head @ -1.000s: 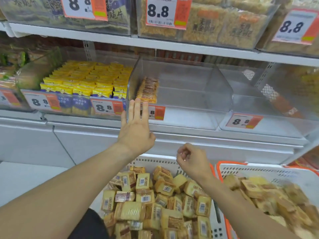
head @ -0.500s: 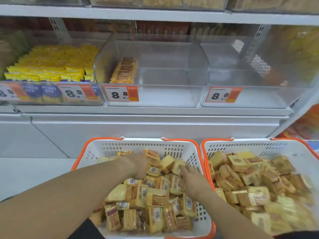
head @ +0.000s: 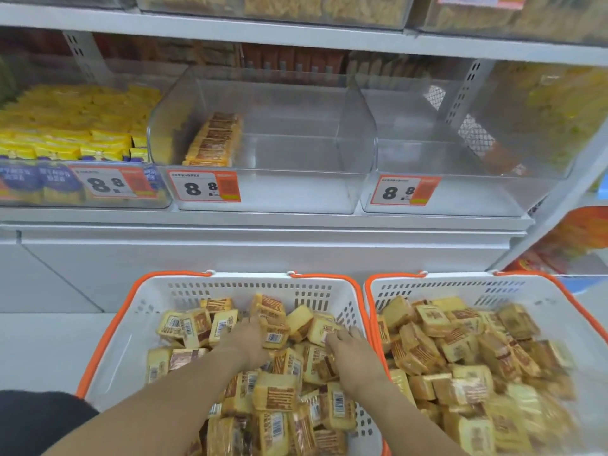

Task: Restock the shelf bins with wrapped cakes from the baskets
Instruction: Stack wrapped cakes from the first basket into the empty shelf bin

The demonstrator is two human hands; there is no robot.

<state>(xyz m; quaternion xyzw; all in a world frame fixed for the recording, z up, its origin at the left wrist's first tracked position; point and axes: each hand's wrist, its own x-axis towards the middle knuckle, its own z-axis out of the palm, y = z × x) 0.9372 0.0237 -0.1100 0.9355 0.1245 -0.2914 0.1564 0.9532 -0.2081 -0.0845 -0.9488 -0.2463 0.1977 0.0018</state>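
Two white baskets with orange rims stand below the shelf, both heaped with wrapped cakes [head: 276,396]. Both my hands are down in the left basket [head: 125,350]. My left hand [head: 250,343] lies on the pile with its fingers buried among the cakes, so its grip is hidden. My right hand [head: 348,353] rests beside it, fingers spread over a cake near the basket's right wall. The right basket [head: 460,287] is untouched. On the shelf above, the middle clear bin [head: 263,192] holds one row of wrapped cakes [head: 214,139] along its left side.
A clear bin [head: 460,195] at the right of the shelf has nothing in it. The bin at the left [head: 65,126] is full of yellow packets. Price tags reading 8.8 hang on the bin fronts. An upper shelf [head: 296,31] overhangs the bins.
My left hand came down from the middle bin's front into the left basket, and my right hand dropped onto the pile too. The view tilted down toward the baskets.
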